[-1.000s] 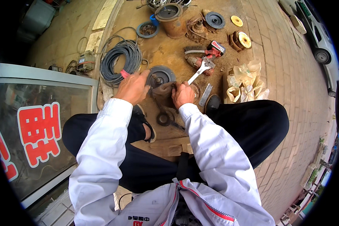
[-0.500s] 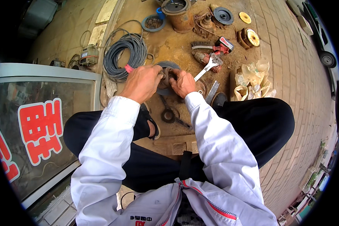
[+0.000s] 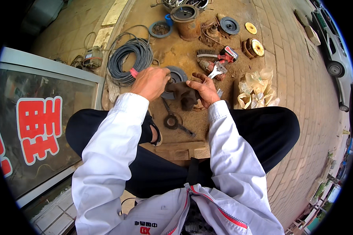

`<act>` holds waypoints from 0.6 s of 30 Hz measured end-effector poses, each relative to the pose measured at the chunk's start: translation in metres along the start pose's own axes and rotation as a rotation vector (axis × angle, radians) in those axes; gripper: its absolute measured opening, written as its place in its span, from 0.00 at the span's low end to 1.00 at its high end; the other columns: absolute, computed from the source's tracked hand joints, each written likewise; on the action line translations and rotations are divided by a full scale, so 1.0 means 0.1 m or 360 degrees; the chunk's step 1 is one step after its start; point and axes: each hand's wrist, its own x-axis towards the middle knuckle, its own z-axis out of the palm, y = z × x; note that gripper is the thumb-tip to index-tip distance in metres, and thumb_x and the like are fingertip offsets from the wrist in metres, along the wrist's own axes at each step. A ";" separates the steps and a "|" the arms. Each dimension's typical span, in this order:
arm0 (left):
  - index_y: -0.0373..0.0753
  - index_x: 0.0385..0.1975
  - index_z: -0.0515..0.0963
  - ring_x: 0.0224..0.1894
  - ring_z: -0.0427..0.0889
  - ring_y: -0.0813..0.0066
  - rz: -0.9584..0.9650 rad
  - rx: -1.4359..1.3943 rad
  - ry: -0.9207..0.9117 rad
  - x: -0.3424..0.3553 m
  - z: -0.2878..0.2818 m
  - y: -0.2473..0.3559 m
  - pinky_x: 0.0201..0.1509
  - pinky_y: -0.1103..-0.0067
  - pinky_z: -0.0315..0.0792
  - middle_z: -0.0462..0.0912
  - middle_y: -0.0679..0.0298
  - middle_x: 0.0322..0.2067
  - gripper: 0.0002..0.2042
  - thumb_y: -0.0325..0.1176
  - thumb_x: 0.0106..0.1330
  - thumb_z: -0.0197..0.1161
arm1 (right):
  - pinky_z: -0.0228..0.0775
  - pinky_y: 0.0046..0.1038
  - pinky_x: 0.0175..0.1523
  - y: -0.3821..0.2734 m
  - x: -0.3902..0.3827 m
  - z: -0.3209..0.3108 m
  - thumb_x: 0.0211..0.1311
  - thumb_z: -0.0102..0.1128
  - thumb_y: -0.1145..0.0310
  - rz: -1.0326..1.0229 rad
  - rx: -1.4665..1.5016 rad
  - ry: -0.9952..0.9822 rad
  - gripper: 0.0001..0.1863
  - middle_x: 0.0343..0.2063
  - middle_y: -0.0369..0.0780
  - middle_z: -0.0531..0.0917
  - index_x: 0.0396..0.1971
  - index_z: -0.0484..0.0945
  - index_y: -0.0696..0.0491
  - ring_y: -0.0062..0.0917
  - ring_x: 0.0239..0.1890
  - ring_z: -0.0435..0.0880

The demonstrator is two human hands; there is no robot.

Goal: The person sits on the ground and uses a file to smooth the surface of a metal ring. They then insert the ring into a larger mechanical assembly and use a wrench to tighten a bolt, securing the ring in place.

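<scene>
On the floor (image 3: 170, 58), bearings from the flanged disc (image 3: 179, 74): cable coil (image 3: 144, 55), 10 o'clock; dish (image 3: 151, 32), 11 o'clock, debris (image 3: 160, 29) in it; housing (image 3: 187, 30), 12 o'clock; second disc (image 3: 229, 25), between 1 and 2 o'clock; power tool (image 3: 228, 54), 2 o'clock; spool (image 3: 255, 48), 2 o'clock, farther out; bags (image 3: 259, 87), 3 o'clock; ring-headed tool (image 3: 175, 124), 6 o'clock.

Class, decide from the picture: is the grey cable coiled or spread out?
Coiled: the grey cable lies in overlapping loops beside the left hand, with one strand straying.

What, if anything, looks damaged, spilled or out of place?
The cylindrical metal housing looks rusty, its side brown and blotched. Loose dirt is scattered beside the red cordless power tool, like a spill. Nothing looks clearly broken.
</scene>
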 end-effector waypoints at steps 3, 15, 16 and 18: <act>0.34 0.35 0.83 0.40 0.82 0.45 0.0035 -0.0033 0.0047 0.00 0.06 -0.04 0.46 0.59 0.74 0.84 0.47 0.33 0.10 0.34 0.65 0.59 | 0.77 0.25 0.39 -0.02 0.10 -0.14 0.61 0.61 0.74 0.0087 -0.0135 0.0058 0.11 0.31 0.42 0.85 0.39 0.81 0.66 0.25 0.37 0.84; 0.34 0.39 0.83 0.40 0.81 0.44 -0.0003 -0.0010 -0.0086 0.03 0.03 -0.06 0.44 0.59 0.73 0.83 0.45 0.34 0.09 0.31 0.65 0.60 | 0.77 0.25 0.48 0.44 0.45 0.31 0.57 0.61 0.82 -0.0100 0.0024 -0.0083 0.21 0.44 0.47 0.86 0.52 0.77 0.67 0.27 0.43 0.85; 0.34 0.39 0.83 0.39 0.81 0.44 0.0009 -0.0020 -0.0072 0.04 0.03 -0.05 0.44 0.59 0.73 0.83 0.45 0.33 0.09 0.31 0.65 0.60 | 0.77 0.24 0.46 0.50 0.50 0.30 0.56 0.62 0.82 -0.0173 -0.0298 -0.0053 0.19 0.42 0.46 0.86 0.50 0.78 0.66 0.26 0.42 0.86; 0.33 0.38 0.82 0.39 0.80 0.44 0.0018 0.0021 -0.0083 0.02 0.00 -0.03 0.43 0.58 0.72 0.82 0.46 0.32 0.08 0.30 0.65 0.60 | 0.77 0.24 0.44 0.61 0.55 0.25 0.55 0.63 0.82 -0.0321 -0.0937 0.0022 0.16 0.37 0.44 0.88 0.45 0.81 0.65 0.25 0.39 0.86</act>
